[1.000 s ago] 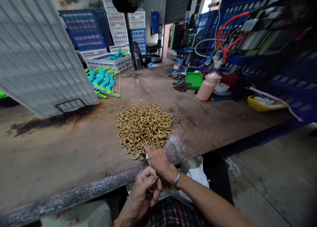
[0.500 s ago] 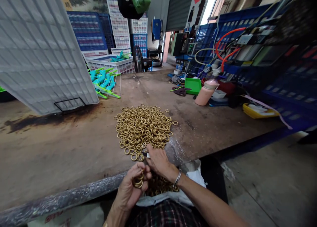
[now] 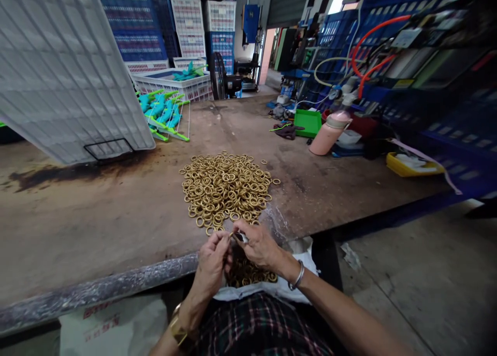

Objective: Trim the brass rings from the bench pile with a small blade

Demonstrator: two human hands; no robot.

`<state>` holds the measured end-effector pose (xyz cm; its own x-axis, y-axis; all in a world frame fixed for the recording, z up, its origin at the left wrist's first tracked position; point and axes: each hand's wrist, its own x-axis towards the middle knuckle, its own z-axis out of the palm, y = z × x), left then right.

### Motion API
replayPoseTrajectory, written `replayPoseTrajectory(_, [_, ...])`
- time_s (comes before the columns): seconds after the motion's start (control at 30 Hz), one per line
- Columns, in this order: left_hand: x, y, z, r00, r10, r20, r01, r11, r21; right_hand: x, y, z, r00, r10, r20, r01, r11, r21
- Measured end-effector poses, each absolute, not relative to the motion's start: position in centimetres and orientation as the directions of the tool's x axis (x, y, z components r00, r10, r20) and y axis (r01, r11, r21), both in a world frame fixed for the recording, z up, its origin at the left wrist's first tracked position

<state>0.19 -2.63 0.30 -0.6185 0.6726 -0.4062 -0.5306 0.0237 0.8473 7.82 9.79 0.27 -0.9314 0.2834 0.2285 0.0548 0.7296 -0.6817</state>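
Note:
A heap of brass-coloured rings (image 3: pixel 227 187) lies on the brown table near its front edge. Just in front of the heap, my left hand (image 3: pixel 213 257) pinches a ring (image 3: pixel 232 235) at its fingertips. Close beside it on the right, my right hand (image 3: pixel 258 244) is closed around a small dark and whitish tool (image 3: pixel 241 237), whose tip is at that ring. The tool is mostly hidden by the fingers. Below both hands, an open white sack (image 3: pixel 248 292) on the lap holds more rings (image 3: pixel 250 275).
A tall white ribbed panel (image 3: pixel 73 76) stands at the left beside teal and green plastic pieces (image 3: pixel 165 112). At the right are a pink bottle (image 3: pixel 328 136), a green tray (image 3: pixel 308 123) and a yellow tray (image 3: pixel 411 165). Crates (image 3: pixel 137 40) are stacked behind.
My left hand has turned and risen; the several rings seen in its palm are now out of sight. My right hand has drawn back from the heap, and the fingertips of both hands now meet.

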Motion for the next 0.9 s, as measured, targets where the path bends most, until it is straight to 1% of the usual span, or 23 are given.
replayPoseTrajectory(0.07, [0.3, -2.5, 0.0, -0.652, 0.661, -0.373, -0.437, 0.075, 0.896, 7.9, 9.4, 0.6, -0.930, 0.308, 0.201, 0.063, 0.672, -0.738])
replayPoseTrajectory(0.17, [0.2, -2.7, -0.2, -0.715, 0.643, -0.274, -0.251, 0.130, 0.959, 7.7, 8.9, 1.2, -0.914, 0.387, 0.125, 0.109, 0.529, -0.842])
replayPoseTrajectory(0.27, [0.1, -2.9, -0.2, -0.766, 0.626, -0.148, -0.064, 0.155, 0.986, 7.5, 8.7, 1.2, -0.902, 0.431, 0.021, 0.165, 0.390, -0.906])
replayPoseTrajectory(0.33, [0.1, -3.0, -0.1, -0.770, 0.628, -0.112, -0.016, 0.157, 0.988, 7.4, 8.6, 0.8, -0.900, 0.436, -0.027, 0.179, 0.313, -0.933])
replayPoseTrajectory(0.37, [0.1, -3.0, -0.1, -0.762, 0.637, -0.122, -0.028, 0.156, 0.987, 7.3, 8.6, 0.5, -0.898, 0.438, -0.040, 0.179, 0.281, -0.943])
replayPoseTrajectory(0.43, [0.3, -3.0, -0.1, -0.725, 0.663, -0.187, -0.107, 0.160, 0.981, 7.2, 8.6, 0.2, -0.891, 0.451, -0.053, 0.178, 0.240, -0.954])
replayPoseTrajectory(0.57, [0.5, -3.0, -0.3, -0.641, 0.701, -0.314, -0.283, 0.164, 0.945, 7.1, 8.7, 0.4, -0.875, 0.480, -0.060, 0.203, 0.252, -0.946])
replayPoseTrajectory(0.7, [0.6, -3.0, -0.5, -0.591, 0.732, -0.339, -0.338, 0.157, 0.928, 7.3, 8.6, 1.0, -0.873, 0.482, -0.070, 0.226, 0.274, -0.935])
replayPoseTrajectory(0.9, [0.8, -2.7, -0.3, -0.528, 0.753, -0.392, -0.477, 0.119, 0.871, 7.8, 8.8, 1.1, -0.874, 0.483, -0.044, 0.184, 0.245, -0.952])
